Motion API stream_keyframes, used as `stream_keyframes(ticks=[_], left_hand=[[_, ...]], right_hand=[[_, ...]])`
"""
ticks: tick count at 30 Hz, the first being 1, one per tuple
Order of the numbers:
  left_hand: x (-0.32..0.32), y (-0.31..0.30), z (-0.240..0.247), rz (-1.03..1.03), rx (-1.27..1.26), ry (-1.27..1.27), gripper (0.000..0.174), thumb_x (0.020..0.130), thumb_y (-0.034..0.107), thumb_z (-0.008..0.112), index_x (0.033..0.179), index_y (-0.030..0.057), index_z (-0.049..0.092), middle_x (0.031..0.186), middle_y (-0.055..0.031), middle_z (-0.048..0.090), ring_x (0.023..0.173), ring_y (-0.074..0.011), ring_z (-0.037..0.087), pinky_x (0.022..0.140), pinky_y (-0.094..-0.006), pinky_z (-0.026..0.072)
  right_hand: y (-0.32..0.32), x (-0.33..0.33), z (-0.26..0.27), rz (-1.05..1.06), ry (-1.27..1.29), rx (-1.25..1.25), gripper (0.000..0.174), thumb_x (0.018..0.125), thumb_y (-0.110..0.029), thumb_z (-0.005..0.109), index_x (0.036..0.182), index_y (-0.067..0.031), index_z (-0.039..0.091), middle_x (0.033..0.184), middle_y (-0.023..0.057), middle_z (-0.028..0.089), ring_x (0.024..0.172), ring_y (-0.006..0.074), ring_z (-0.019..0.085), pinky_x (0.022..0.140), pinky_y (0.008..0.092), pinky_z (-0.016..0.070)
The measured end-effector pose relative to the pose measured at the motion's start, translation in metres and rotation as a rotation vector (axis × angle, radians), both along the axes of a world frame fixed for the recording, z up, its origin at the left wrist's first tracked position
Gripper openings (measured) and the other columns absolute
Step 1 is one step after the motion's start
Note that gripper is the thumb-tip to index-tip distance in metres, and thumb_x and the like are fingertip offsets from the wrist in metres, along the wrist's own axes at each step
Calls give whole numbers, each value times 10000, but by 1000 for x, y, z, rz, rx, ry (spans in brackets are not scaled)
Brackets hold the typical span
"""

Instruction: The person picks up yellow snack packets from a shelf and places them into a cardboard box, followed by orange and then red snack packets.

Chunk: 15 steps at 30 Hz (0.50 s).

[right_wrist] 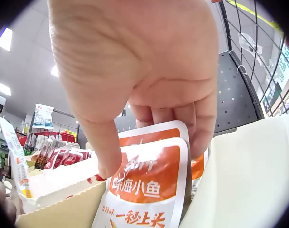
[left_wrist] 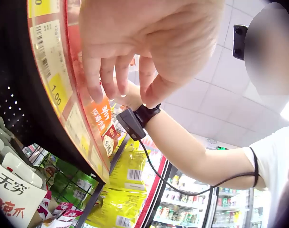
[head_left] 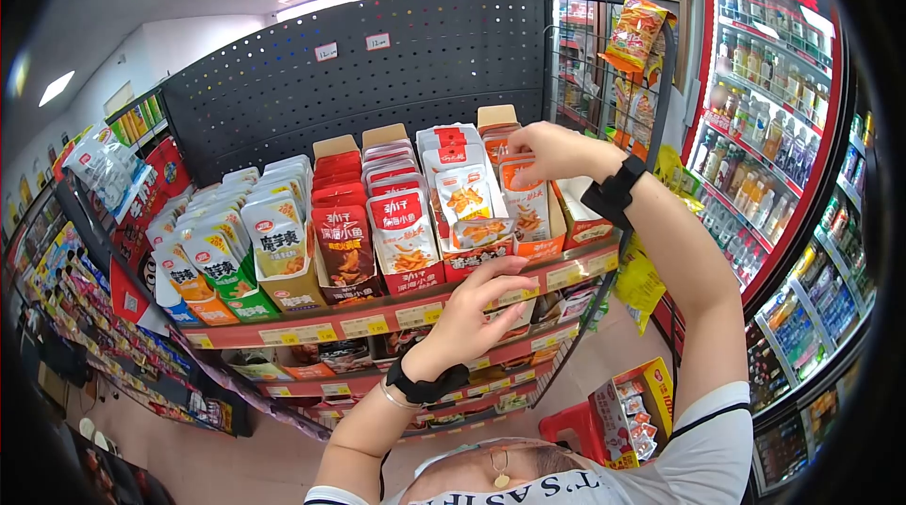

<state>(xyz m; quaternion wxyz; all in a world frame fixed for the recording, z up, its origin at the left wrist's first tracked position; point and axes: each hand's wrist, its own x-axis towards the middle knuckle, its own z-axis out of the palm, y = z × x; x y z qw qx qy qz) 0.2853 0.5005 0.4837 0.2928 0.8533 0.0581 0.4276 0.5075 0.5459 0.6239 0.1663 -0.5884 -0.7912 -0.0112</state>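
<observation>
My right hand (head_left: 559, 152) reaches over the top shelf into a carton of orange-and-white snack packets (head_left: 528, 208). In the right wrist view, its thumb lies in front of the upper edge of a snack packet (right_wrist: 147, 183) and the fingers curl behind, pinching the top. A second packet (right_wrist: 158, 133) shows just behind that one. My left hand (head_left: 477, 311) hovers at the shelf's front edge with relaxed fingers, holding nothing. The left wrist view shows these fingers hanging beside the price strip (left_wrist: 56, 61). Next to the orange carton stands a carton of white packets (head_left: 462, 189).
Red packets (head_left: 344, 231) and several other snack cartons fill the shelf leftward. A wire side rack (head_left: 604, 61) bounds it on the right. Yellow bags (head_left: 642, 283) hang there, beside a drinks fridge (head_left: 764, 80). A red stool (head_left: 571, 429) stands on the floor below.
</observation>
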Motion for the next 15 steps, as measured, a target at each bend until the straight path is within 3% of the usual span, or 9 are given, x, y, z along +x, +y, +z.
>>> stream_keyframes(ticks=[1,6,9,11,15], left_hand=[[1,-2,3,8,16,-9,281,778,69,644,1058,76,620,1210,-137,517,1147,-290,498,954,-374,403],[11,-11,22,23,64,-102,314,775,50,637,1087,47,603,1233,-140,509,1145,-291,501,950,-373,404],[19,-10,31,152,118,-184,446,803,64,620,1236,55,512,1312,-165,450,1185,-330,466,950,-386,407],[27,-13,37,218,152,-202,461,796,59,628,1242,47,509,1309,-170,458,1186,-325,471,952,-383,403],[38,-12,44,347,234,-214,530,781,68,654,1279,35,473,1309,-200,453,1200,-344,454,966,-392,390]], right_hand=[[-3,1,-4,79,44,26,328,672,-158,731,921,28,628,861,186,645,777,279,629,691,343,486],[-24,2,-2,93,79,-55,321,685,-100,707,958,47,622,848,207,640,773,273,627,696,331,482],[-42,3,2,110,72,-38,301,690,-89,709,944,54,630,823,175,655,753,216,632,678,316,484],[-54,6,2,188,200,-149,268,698,-65,708,926,59,639,799,131,667,735,156,625,655,289,488],[-73,8,-2,250,303,-201,207,715,-45,706,889,51,647,784,101,667,719,131,616,659,256,494]])
